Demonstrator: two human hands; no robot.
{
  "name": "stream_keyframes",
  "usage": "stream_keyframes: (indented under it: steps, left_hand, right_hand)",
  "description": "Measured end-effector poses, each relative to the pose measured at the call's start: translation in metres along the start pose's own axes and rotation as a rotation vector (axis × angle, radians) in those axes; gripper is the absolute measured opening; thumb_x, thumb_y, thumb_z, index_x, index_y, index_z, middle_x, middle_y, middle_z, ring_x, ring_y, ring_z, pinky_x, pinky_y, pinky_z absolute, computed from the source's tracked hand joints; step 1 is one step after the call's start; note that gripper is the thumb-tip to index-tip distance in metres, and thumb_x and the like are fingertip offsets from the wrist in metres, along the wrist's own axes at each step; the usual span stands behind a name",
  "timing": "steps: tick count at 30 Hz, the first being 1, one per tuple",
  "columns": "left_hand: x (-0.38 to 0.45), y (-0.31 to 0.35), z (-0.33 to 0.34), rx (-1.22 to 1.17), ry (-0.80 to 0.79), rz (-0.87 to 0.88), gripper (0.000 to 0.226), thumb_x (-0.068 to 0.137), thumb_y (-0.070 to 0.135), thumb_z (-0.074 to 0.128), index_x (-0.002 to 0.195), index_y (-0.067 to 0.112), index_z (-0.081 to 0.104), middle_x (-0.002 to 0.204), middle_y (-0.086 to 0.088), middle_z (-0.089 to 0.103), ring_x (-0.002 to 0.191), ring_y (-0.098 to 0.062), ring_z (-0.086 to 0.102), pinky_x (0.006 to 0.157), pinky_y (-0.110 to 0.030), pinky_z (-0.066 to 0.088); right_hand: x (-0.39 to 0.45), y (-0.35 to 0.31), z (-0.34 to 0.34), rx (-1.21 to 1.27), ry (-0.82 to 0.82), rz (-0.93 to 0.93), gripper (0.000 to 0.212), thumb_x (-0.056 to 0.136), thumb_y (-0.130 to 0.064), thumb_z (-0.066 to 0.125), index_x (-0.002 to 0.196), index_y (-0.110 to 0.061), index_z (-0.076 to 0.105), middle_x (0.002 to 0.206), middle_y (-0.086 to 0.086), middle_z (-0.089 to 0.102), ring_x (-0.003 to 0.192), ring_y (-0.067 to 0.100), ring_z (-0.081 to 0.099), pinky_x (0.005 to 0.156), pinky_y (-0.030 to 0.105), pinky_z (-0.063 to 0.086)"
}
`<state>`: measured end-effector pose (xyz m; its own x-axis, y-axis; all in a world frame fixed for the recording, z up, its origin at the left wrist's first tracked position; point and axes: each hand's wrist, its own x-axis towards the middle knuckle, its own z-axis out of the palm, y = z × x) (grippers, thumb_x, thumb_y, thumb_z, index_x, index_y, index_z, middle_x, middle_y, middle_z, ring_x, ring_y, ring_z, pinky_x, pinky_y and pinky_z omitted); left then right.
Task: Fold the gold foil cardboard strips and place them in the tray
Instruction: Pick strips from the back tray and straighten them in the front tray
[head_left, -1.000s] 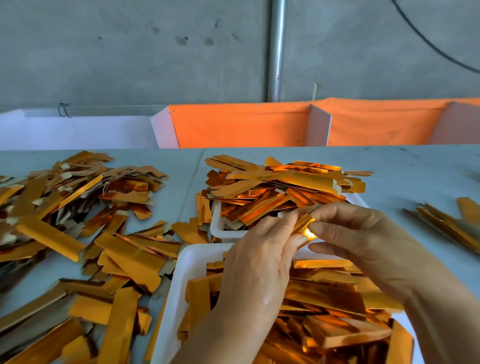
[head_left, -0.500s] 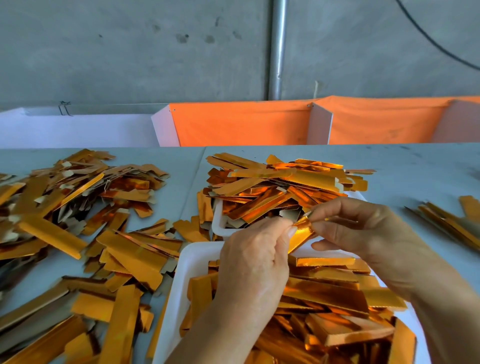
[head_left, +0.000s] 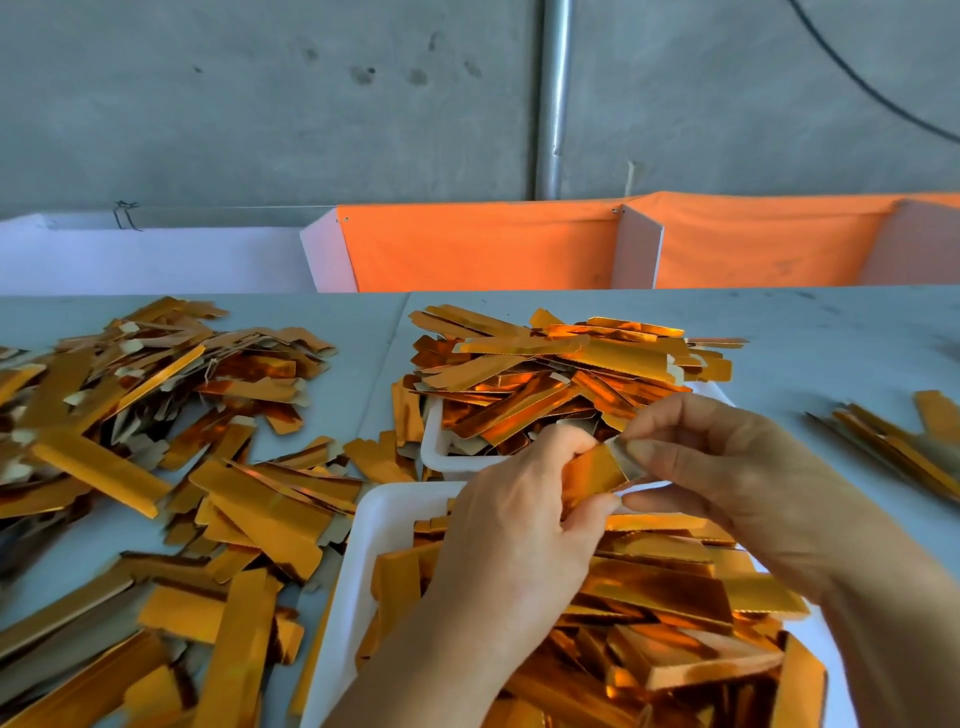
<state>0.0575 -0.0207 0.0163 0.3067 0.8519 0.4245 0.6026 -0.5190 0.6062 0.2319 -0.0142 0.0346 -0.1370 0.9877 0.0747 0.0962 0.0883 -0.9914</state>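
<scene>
Strips (head_left: 156, 415) are scattered in a loose heap over the left part of the table (head_left: 831, 338), running off the left and bottom edges of the view; bare tabletop shows only in small gaps between them and in a narrow lane just left of the trays. The near tray (head_left: 374, 545), white, is cut off by the bottom edge and is heaped with gold pieces up to and over its rim. The far tray (head_left: 434, 447), just behind it, is piled higher, with strips overhanging its rim on the left and back. Above the near tray's back rim, one strip (head_left: 592, 473) is held between both hands. The left hand (head_left: 519, 525) is curled round the strip's lower end, thumb pressed on the foil face. The right hand (head_left: 727, 478) pinches the upper end, where the grey card back is turned up, between thumb and forefinger. To the right of the hands a wide stretch of bare table is left, up to a small bundle (head_left: 898, 447) of strips lying at the right edge. Behind the table, white and orange panels (head_left: 483, 249) stand against a grey wall.
</scene>
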Motion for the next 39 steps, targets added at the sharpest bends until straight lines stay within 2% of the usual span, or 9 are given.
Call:
stream_keyframes:
  steps: [5, 8, 13, 16, 21, 27, 31, 34, 39]
  left_hand:
    - [0.0, -0.003, -0.003, -0.174, -0.048, -0.054, 0.027, 0.083, 0.046, 0.059, 0.109, 0.041, 0.052, 0.083, 0.011, 0.06, 0.081, -0.002, 0.059, 0.068, -0.021, 0.053]
    - [0.0, -0.009, -0.005, -0.219, -0.055, -0.063, 0.029, 0.084, 0.042, 0.061, 0.112, 0.039, 0.055, 0.085, 0.011, 0.063, 0.083, -0.003, 0.061, 0.069, -0.023, 0.054]
    - [0.002, -0.015, -0.01, -0.29, -0.062, -0.055, 0.029, 0.083, 0.037, 0.065, 0.111, 0.041, 0.059, 0.091, 0.023, 0.06, 0.092, 0.001, 0.058, 0.07, -0.011, 0.049]
    - [0.002, -0.014, -0.011, -0.279, -0.047, -0.007, 0.029, 0.083, 0.033, 0.067, 0.11, 0.039, 0.061, 0.098, 0.023, 0.058, 0.098, 0.003, 0.055, 0.074, -0.011, 0.048]
    - [0.002, -0.014, -0.011, -0.248, -0.058, 0.025, 0.031, 0.081, 0.039, 0.065, 0.111, 0.039, 0.059, 0.101, 0.024, 0.056, 0.101, 0.002, 0.054, 0.077, -0.012, 0.048]
    - [0.0, -0.012, -0.007, -0.124, -0.098, 0.084, 0.034, 0.085, 0.035, 0.065, 0.118, 0.037, 0.057, 0.109, 0.026, 0.05, 0.105, 0.008, 0.045, 0.085, -0.015, 0.045]
    - [0.001, -0.012, -0.008, -0.125, -0.089, 0.069, 0.033, 0.086, 0.035, 0.064, 0.118, 0.035, 0.057, 0.108, 0.025, 0.051, 0.103, 0.008, 0.047, 0.084, -0.013, 0.045]
    - [0.002, -0.013, -0.01, -0.151, -0.077, 0.051, 0.032, 0.085, 0.034, 0.066, 0.116, 0.035, 0.057, 0.106, 0.024, 0.052, 0.102, 0.007, 0.049, 0.082, -0.014, 0.048]
    - [0.001, -0.013, -0.01, -0.154, -0.09, 0.048, 0.035, 0.084, 0.032, 0.066, 0.118, 0.033, 0.059, 0.107, 0.022, 0.053, 0.101, 0.005, 0.051, 0.082, -0.018, 0.048]
  right_hand:
    - [0.0, -0.001, -0.005, 0.059, -0.063, 0.039, 0.015, 0.07, -0.018, 0.067, 0.081, -0.026, 0.071, 0.078, 0.006, 0.069, 0.068, 0.016, 0.068, 0.055, 0.02, 0.052]
    - [0.0, 0.0, -0.005, 0.024, -0.089, 0.018, 0.009, 0.071, -0.021, 0.066, 0.078, -0.024, 0.071, 0.078, 0.005, 0.068, 0.071, 0.015, 0.069, 0.058, 0.02, 0.053]
    - [-0.003, -0.002, -0.008, -0.011, -0.197, -0.009, 0.019, 0.073, -0.026, 0.082, 0.087, -0.025, 0.069, 0.084, 0.002, 0.07, 0.08, 0.019, 0.07, 0.064, 0.022, 0.053]
    - [-0.005, -0.004, -0.009, -0.052, -0.246, -0.026, 0.026, 0.067, -0.028, 0.074, 0.093, -0.026, 0.068, 0.087, 0.004, 0.07, 0.082, 0.019, 0.07, 0.065, 0.023, 0.054]
    - [-0.003, -0.007, -0.006, -0.099, -0.19, -0.061, 0.013, 0.075, -0.021, 0.08, 0.081, -0.025, 0.069, 0.072, 0.004, 0.067, 0.067, 0.016, 0.065, 0.06, 0.023, 0.052]
    - [-0.003, -0.005, 0.005, -0.216, -0.133, -0.016, 0.017, 0.073, -0.012, 0.072, 0.072, -0.025, 0.062, 0.059, -0.005, 0.054, 0.048, 0.009, 0.049, 0.048, 0.016, 0.041]
    - [-0.003, -0.003, 0.003, -0.019, -0.187, 0.042, 0.025, 0.072, -0.016, 0.063, 0.095, -0.009, 0.06, 0.059, 0.008, 0.057, 0.048, 0.015, 0.052, 0.046, 0.018, 0.043]
    - [-0.002, -0.003, -0.001, 0.194, -0.241, 0.088, 0.023, 0.076, -0.022, 0.068, 0.094, -0.009, 0.067, 0.067, 0.014, 0.06, 0.057, 0.02, 0.061, 0.05, 0.023, 0.05]
    - [0.0, -0.001, -0.001, 0.266, -0.239, 0.186, 0.029, 0.066, -0.017, 0.077, 0.092, -0.009, 0.068, 0.064, 0.014, 0.061, 0.051, 0.02, 0.061, 0.047, 0.023, 0.052]
